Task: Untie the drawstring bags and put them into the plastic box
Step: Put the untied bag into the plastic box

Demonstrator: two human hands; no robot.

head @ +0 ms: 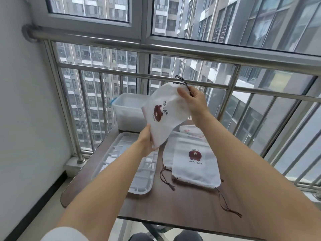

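I hold a white drawstring bag (166,112) with a brown bear print in the air above the table. My left hand (147,143) grips its bottom corner. My right hand (192,100) grips its gathered top, where the dark cord (182,81) loops out. The clear plastic box (128,112) stands at the far side of the table, partly behind the held bag. More white bear-print bags (192,162) lie flat in a pile on the table, dark cords trailing toward me.
The box's clear lid (125,162) lies flat on the brown table (173,206), left of the pile. A steel railing (173,51) and windows run just behind the table. A white wall (20,101) is on the left.
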